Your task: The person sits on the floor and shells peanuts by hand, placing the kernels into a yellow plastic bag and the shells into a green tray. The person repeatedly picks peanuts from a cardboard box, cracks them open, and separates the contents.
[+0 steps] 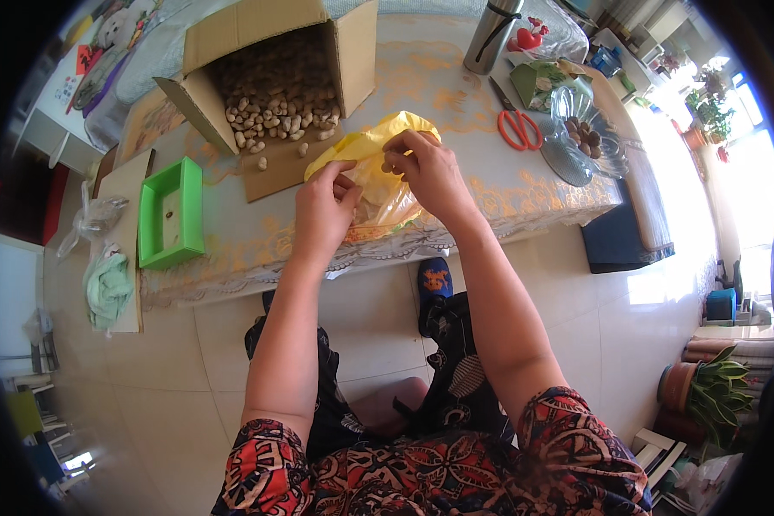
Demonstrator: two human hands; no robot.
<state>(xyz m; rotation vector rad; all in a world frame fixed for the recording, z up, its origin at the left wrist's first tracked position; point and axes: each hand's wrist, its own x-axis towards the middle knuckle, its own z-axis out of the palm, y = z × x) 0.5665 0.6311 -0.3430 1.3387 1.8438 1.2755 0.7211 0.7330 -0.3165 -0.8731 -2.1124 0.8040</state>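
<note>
A yellow plastic bag point(377, 219) with a clear front lies at the near edge of the cloth-covered table, its mouth held up between my hands. My left hand point(329, 200) has thumb and fingers at the bag's left rim, curled around it. At the rim's right side, my right hand point(426, 168) pinches the yellow plastic. Beyond the bag, an open cardboard box point(258, 32) lies on its side, full of peanuts in their shells point(284, 116). Some peanuts rest on its lower flap point(277, 177), which reaches toward the bag.
To the left stands a green open box point(193, 206), with a mint cloth point(108, 290) beyond it. Red-handled scissors point(520, 129), a steel flask point(490, 39), a green packet point(535, 84) and a clear dish point(609, 151) with walnuts point(582, 137) are on the right.
</note>
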